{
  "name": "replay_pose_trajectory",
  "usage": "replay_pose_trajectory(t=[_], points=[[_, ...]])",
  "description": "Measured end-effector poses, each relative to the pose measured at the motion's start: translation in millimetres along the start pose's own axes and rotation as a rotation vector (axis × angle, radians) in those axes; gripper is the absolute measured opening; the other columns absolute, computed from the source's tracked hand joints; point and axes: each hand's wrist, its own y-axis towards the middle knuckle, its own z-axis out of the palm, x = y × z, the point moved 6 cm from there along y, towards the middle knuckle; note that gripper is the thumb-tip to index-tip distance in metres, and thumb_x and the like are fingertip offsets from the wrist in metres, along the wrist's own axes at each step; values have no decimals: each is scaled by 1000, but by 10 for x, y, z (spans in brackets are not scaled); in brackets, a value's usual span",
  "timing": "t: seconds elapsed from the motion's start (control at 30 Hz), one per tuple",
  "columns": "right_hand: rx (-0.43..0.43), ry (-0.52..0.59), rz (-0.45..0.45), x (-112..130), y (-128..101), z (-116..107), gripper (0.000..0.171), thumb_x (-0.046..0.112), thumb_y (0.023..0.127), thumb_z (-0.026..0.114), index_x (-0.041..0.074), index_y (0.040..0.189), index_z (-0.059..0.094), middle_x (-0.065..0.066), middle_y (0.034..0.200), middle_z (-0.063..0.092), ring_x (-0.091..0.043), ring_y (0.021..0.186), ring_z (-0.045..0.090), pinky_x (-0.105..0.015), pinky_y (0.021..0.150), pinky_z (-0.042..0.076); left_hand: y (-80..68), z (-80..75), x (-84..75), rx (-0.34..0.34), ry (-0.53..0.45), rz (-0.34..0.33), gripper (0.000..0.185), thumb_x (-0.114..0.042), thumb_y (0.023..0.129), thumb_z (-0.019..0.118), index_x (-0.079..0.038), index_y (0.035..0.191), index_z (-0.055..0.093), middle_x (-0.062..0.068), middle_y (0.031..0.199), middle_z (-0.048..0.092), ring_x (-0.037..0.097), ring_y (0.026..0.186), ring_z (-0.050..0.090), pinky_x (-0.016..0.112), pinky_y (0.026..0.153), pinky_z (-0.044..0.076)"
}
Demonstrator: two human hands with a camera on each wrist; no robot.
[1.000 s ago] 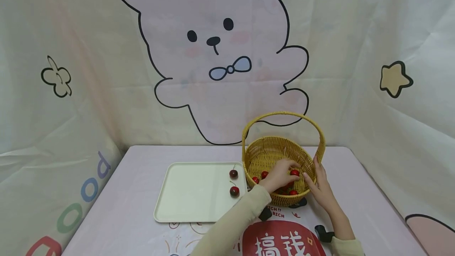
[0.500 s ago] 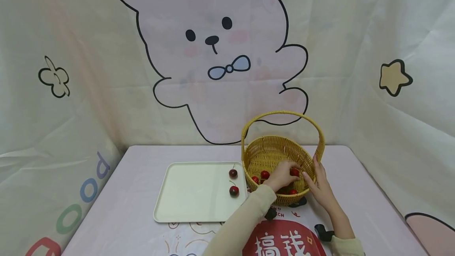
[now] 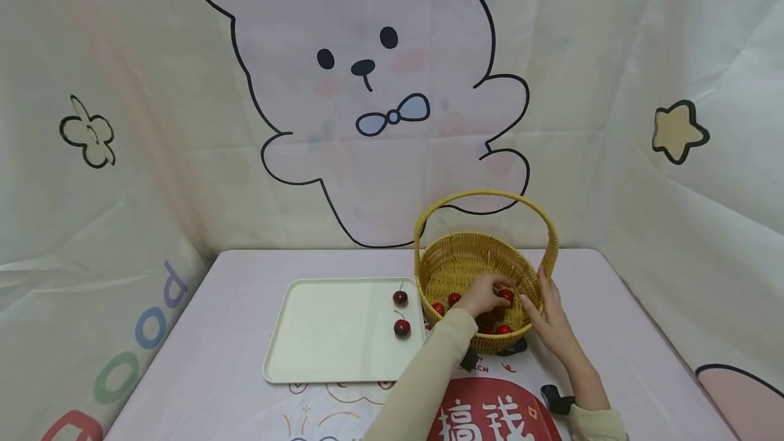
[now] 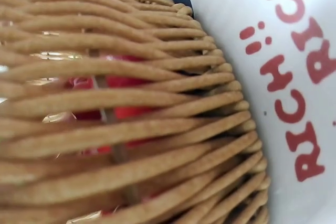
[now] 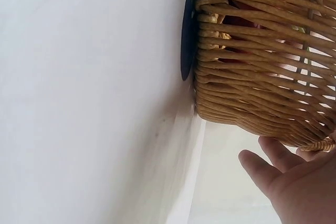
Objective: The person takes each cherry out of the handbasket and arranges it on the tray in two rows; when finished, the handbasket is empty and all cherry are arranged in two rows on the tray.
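A wicker basket (image 3: 471,250) with a tall arched handle stands at the right of the table, holding several red cherries (image 3: 454,299). Inside it, my left hand (image 3: 484,296) pinches a cherry (image 3: 505,295) between thumb and fingers. My right hand (image 3: 554,325) holds the basket's right side, thumb over the rim and fingers along the outside near the handle's foot. From the right wrist, those fingers (image 5: 257,169) lie against the weave (image 5: 262,93). In the left wrist view the basket wall (image 4: 121,129) hides the hand, with red showing through the gaps.
A cream tray (image 3: 331,332) lies left of the basket, with two dark cherries (image 3: 401,328) near its right edge. The white table (image 3: 202,359) carries a red printed design (image 3: 496,414) in front. A printed curtain (image 3: 392,175) hangs behind.
My left forearm has swung slightly to the right, while its fingers stay around the same cherry. The right hand and basket keep their places; the whole view has shifted a little.
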Motion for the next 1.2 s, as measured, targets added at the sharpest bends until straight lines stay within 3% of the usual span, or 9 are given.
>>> replay_pose_trajectory(t=[0.2, 0.3, 0.6, 0.83, 1.2], points=[[-6, 9, -13, 28, 18, 1, 74, 20, 96, 49, 19, 150, -2, -27, 151, 3, -55, 130, 16, -75, 90, 22, 1, -23, 75, -20, -156, -113, 33, -11, 80, 72, -13, 112, 66, 6, 105, 66, 13, 88, 62, 24, 76, 51], [-10, 4, -14, 28, 19, 2, 74, 20, 96, 49, 19, 150, -2, -27, 150, 4, -55, 129, 18, -75, 90, 23, -2, -23, 93, -39, -174, -150, 31, -11, 78, 73, -12, 109, 67, 4, 103, 67, 12, 87, 61, 25, 76, 51], [-8, -16, -2, 55, 3, 8, 75, 20, 95, 50, 22, 150, -1, -28, 150, 6, -55, 128, 21, -74, 91, 25, -12, -20, 94, -55, -118, -188, 33, -15, 77, 76, -13, 109, 68, 1, 96, 66, 10, 82, 59, 24, 75, 50], [-7, -23, 9, 52, -1, 2, 75, 20, 95, 50, 26, 149, -2, -27, 150, 6, -55, 128, 22, -74, 91, 25, -35, -26, 44, -69, -9, -172, 36, -20, 76, 77, -16, 110, 67, -1, 95, 66, 8, 79, 57, 24, 73, 48], [-8, -23, 17, 47, -10, -7, 75, 21, 95, 50, 26, 149, -2, -27, 150, 6, -55, 127, 23, -74, 91, 25, -3, 3, 56, -59, 26, -153, 33, -19, 72, 80, -19, 103, 68, -5, 79, 66, 6, 69, 55, 25, 71, 43]])
